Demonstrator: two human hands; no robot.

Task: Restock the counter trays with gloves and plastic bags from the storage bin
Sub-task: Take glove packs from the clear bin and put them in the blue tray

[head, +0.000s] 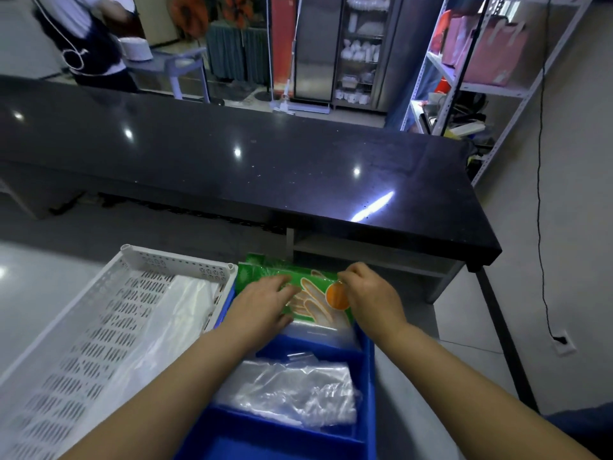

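Blue tray [367,366], lower middle of the frame, holds clear bags [292,390] in its middle compartment. The green glove packet [315,293] sits over the far one, long axis across the frame. Left hand [265,300] grip spread flat on it; right hand [368,293] pinches its upper edge. Best press it level, inside the walls

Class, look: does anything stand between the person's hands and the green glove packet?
Nothing visible does. The left hand rests on the green glove packet, and the right hand pinches its far edge, above the blue tray.
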